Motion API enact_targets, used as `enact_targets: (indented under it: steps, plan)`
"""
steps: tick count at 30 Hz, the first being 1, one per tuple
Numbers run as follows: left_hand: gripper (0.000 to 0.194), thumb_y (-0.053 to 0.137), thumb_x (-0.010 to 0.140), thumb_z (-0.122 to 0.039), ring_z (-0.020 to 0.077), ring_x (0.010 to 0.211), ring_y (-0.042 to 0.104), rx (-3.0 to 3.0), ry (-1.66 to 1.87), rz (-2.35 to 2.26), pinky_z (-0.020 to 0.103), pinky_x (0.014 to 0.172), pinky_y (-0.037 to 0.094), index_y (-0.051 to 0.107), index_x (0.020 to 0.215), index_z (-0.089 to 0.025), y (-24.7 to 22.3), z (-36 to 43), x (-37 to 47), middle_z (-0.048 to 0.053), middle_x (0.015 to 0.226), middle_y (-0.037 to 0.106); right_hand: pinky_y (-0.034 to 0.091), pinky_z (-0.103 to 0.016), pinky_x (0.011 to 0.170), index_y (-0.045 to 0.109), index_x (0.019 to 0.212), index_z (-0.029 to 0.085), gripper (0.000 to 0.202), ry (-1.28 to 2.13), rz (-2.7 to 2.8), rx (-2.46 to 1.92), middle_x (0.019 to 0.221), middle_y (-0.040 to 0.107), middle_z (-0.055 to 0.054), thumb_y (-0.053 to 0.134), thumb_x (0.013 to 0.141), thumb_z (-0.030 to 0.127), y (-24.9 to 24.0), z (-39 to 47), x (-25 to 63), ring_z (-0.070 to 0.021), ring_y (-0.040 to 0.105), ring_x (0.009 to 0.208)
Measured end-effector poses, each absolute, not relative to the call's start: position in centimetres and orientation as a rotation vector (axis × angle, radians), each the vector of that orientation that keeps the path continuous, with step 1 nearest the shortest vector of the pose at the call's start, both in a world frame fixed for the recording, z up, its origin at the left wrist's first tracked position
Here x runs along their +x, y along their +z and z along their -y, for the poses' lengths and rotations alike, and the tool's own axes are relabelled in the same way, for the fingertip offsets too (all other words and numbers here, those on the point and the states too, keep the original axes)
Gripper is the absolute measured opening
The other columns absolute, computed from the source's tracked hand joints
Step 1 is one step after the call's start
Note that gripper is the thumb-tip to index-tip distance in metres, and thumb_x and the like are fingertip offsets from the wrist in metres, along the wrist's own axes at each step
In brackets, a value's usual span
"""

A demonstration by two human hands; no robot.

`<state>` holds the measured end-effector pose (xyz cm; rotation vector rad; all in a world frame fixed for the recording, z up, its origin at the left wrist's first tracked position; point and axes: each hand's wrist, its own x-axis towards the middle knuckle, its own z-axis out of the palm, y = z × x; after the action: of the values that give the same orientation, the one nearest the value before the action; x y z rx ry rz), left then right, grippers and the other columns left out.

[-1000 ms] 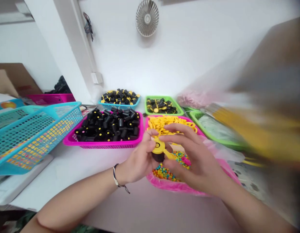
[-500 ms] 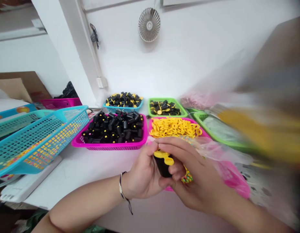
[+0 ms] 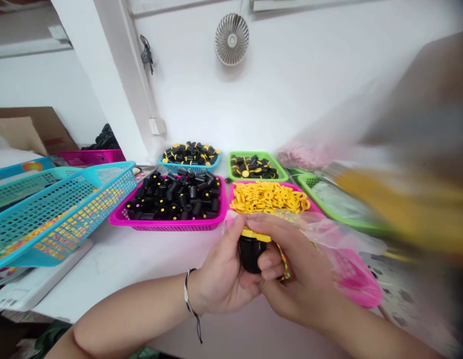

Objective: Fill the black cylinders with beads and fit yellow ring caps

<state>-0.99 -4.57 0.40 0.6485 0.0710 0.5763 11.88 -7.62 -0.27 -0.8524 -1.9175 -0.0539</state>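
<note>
A small black container is held between my two hands, with a yellow ring-shaped lid on its top. My left hand wraps its left side, the thumb at the lid's edge. My right hand closes on it from the right, with fingers over the lid and others curled against the side. Just beyond stands a pink basket of yellow lids. Black containers fill the magenta basket to the left of it.
Farther back are a blue basket and a green basket, both with black and yellow pieces. Blue baskets lean at the left. Clear plastic covers a pink basket at right. A fan is at the wall.
The container has turned more upright, and its lid now shows edge-on, with the small round flap no longer visible. My right fingers have shifted over the lid.
</note>
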Motion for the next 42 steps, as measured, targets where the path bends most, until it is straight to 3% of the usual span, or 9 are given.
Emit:
enact_targets:
  steps: [5,9,14,18,23,27,32,38,42]
  plan:
    - [0.051,0.038,0.085,-0.053,0.0091,0.057,0.042,0.640,0.579,-0.064,0.017,0.046,0.029,0.055,0.064,-0.010,0.8,4.3,-1.4,0.002,0.063,0.043,0.044,-0.040,0.101,0.041,0.129,0.024,0.065,0.042,2.012,-0.835,0.125,0.053,-0.008,0.051,0.068,0.001,0.5,7.6,12.1,-0.0225,0.048,0.119]
    - [0.051,0.039,0.086,-0.053,0.0108,0.062,0.047,0.614,0.500,-0.074,0.020,0.056,0.038,0.060,0.072,-0.009,1.0,4.4,-1.6,0.003,0.067,0.048,0.049,-0.033,0.095,0.045,0.129,0.022,0.065,0.112,2.074,-0.823,0.127,0.051,-0.008,0.057,0.068,0.004,1.7,7.9,12.9,-0.0209,0.049,0.118]
    - [0.048,0.041,0.088,-0.057,0.0096,0.062,0.050,0.662,0.534,-0.064,0.022,0.064,0.040,0.061,0.087,-0.013,0.6,4.6,-1.3,0.003,0.073,0.056,0.049,-0.023,0.092,0.062,0.107,0.023,0.032,0.019,2.031,-0.819,0.114,0.061,-0.005,0.058,0.079,0.008,3.2,8.3,14.1,-0.0141,0.059,0.106]
    - [0.036,0.048,0.087,-0.052,0.0087,0.065,0.051,0.693,0.662,-0.051,0.021,0.064,0.040,0.060,0.092,-0.019,0.4,4.5,-1.0,0.000,0.075,0.057,0.048,-0.019,0.095,0.062,0.106,0.021,0.028,-0.108,2.042,-0.817,0.111,0.065,-0.005,0.059,0.081,0.008,3.1,8.3,14.3,-0.0117,0.061,0.104]
    - [0.026,0.053,0.086,-0.046,0.0087,0.065,0.051,0.672,0.736,-0.078,0.020,0.064,0.042,0.059,0.089,-0.020,0.4,4.4,-0.9,-0.001,0.076,0.056,0.045,-0.016,0.099,0.058,0.112,0.020,0.030,-0.115,2.017,-0.872,0.111,0.067,-0.004,0.060,0.083,0.012,2.6,8.2,14.2,-0.0095,0.061,0.105]
    - [0.035,0.050,0.085,-0.047,0.0115,0.062,0.050,0.680,0.683,-0.141,0.019,0.056,0.042,0.058,0.076,-0.015,0.3,4.2,-1.0,0.002,0.064,0.053,0.040,-0.022,0.106,0.054,0.117,0.016,0.044,-0.097,2.128,-0.818,0.121,0.060,-0.008,0.069,0.075,0.018,2.3,8.0,14.2,-0.0143,0.053,0.117]
    - [0.030,0.052,0.083,-0.043,0.0102,0.055,0.047,0.655,0.665,-0.097,0.014,0.043,0.031,0.058,0.074,-0.014,0.1,4.1,-1.0,0.003,0.061,0.055,0.036,-0.029,0.110,0.045,0.126,0.015,0.055,-0.154,2.167,-0.779,0.127,0.052,-0.009,0.054,0.073,0.001,0.9,7.6,13.8,-0.0157,0.043,0.126]
    - [0.043,0.057,0.080,-0.054,0.0086,0.060,0.051,0.646,0.637,-0.105,0.011,0.045,0.029,0.060,0.074,-0.012,0.8,4.5,-1.1,0.002,0.061,0.055,0.039,-0.030,0.108,0.040,0.129,0.014,0.062,-0.183,2.056,-0.750,0.129,0.050,-0.011,0.052,0.070,-0.003,0.0,7.6,13.2,-0.0174,0.044,0.125]
    - [0.035,0.062,0.079,-0.047,0.0080,0.058,0.051,0.626,0.640,-0.104,0.012,0.046,0.031,0.059,0.075,-0.012,1.0,4.7,-1.1,0.001,0.061,0.056,0.042,-0.030,0.105,0.042,0.128,0.013,0.062,-0.226,2.045,-0.750,0.127,0.051,-0.012,0.049,0.068,-0.004,0.1,7.8,13.0,-0.0181,0.046,0.124]
